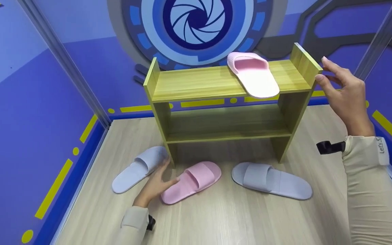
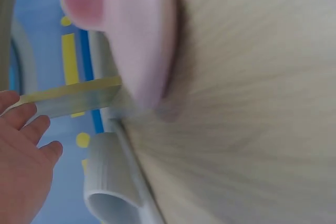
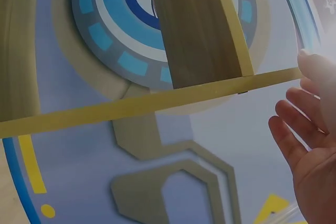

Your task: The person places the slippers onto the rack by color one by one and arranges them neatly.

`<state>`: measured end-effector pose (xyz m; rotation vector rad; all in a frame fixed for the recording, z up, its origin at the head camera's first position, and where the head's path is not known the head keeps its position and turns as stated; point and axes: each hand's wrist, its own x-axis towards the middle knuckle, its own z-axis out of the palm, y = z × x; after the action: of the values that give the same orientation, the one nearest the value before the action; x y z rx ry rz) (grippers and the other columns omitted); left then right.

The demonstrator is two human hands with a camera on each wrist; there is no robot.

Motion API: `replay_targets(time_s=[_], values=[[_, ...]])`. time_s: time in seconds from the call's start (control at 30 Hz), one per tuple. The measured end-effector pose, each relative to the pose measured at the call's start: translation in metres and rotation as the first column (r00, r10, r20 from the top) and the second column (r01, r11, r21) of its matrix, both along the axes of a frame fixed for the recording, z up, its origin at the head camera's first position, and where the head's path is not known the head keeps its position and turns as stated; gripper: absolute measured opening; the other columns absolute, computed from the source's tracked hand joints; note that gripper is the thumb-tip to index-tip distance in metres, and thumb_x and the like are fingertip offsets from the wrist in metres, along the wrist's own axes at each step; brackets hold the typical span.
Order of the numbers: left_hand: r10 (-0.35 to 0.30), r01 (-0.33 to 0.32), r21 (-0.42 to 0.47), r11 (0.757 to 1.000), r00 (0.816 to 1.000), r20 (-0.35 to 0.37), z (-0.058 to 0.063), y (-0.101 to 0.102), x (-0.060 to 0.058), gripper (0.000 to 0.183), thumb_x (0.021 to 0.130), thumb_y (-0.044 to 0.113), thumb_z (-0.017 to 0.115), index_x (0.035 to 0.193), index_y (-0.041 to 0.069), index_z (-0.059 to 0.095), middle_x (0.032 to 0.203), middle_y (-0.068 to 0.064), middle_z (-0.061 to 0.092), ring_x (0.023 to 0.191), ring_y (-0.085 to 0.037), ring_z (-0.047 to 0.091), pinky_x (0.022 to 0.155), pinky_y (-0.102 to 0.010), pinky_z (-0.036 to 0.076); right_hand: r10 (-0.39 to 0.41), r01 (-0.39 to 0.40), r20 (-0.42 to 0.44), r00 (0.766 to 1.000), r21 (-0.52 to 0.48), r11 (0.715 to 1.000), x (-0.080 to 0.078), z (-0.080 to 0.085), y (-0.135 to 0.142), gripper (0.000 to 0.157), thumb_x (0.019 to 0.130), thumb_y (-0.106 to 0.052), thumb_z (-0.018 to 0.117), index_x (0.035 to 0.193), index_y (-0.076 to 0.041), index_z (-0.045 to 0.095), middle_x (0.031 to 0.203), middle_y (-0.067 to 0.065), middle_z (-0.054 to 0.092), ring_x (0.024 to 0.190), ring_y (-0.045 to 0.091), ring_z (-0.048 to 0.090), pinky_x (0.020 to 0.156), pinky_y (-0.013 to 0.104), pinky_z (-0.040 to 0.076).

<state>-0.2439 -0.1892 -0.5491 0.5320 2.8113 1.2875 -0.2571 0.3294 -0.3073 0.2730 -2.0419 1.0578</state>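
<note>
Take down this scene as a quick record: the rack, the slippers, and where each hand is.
rack: wooden rack, upright
top tier: upper pink slipper
around its foot: left gray slipper, lower pink slipper, right gray slipper
left hand: between the first two, contact unclear
right hand: at rack's upper right corner, grip unclear

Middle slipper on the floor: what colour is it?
The middle slipper is pink, clearest in the head view.

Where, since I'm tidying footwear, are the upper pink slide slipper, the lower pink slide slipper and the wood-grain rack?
Upper pink slide slipper [image 1: 258, 79]: head view, on its footbed.
Lower pink slide slipper [image 1: 201, 175]: head view, on its strap.
Wood-grain rack [image 1: 196, 80]: head view, on its top board.
</note>
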Motion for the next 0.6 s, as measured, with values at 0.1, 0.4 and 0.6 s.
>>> replay_targets(time_s=[0.1,0.4,0.6], values=[[-0.013,0.013,-0.011,1.0,1.0,-0.001,-0.008,-0.001,0.002,0.087,0.083,0.035,0.074,0.151,0.005,0.029,0.156,-0.021,0.027,0.142,-0.042,0.026,0.115,-0.057,0.025,0.03,-0.03,0.012,0.999,-0.005,1.0,-0.001,-0.002,0.002,0.044,0.09,-0.009,0.064,0.133,-0.016,0.058,0.136,0.008,0.058,0.11,-0.007,0.058,0.097,0.013,0.045],[-0.095,0.1,-0.041,0.994,0.99,0.101,-0.03,-0.011,0.011,0.098,0.076,0.043,0.078,0.152,0.007,0.027,0.155,-0.02,0.028,0.143,-0.042,0.026,0.115,-0.057,0.022,0.066,-0.068,0.03,0.997,0.046,0.997,-0.006,-0.002,0.002,0.042,0.091,-0.007,0.062,0.132,-0.015,0.059,0.14,0.004,0.055,0.117,-0.006,0.056,0.094,0.009,0.044],[-0.109,0.12,-0.088,0.989,0.986,0.126,-0.034,-0.014,0.01,0.101,0.072,0.043,0.08,0.151,0.005,0.029,0.155,-0.018,0.03,0.143,-0.039,0.028,0.116,-0.054,0.023,0.056,-0.056,-0.003,0.998,0.019,0.998,-0.007,-0.001,0.003,0.036,0.09,-0.006,0.063,0.126,-0.011,0.064,0.133,0.003,0.06,0.114,-0.006,0.058,0.091,0.007,0.045]])
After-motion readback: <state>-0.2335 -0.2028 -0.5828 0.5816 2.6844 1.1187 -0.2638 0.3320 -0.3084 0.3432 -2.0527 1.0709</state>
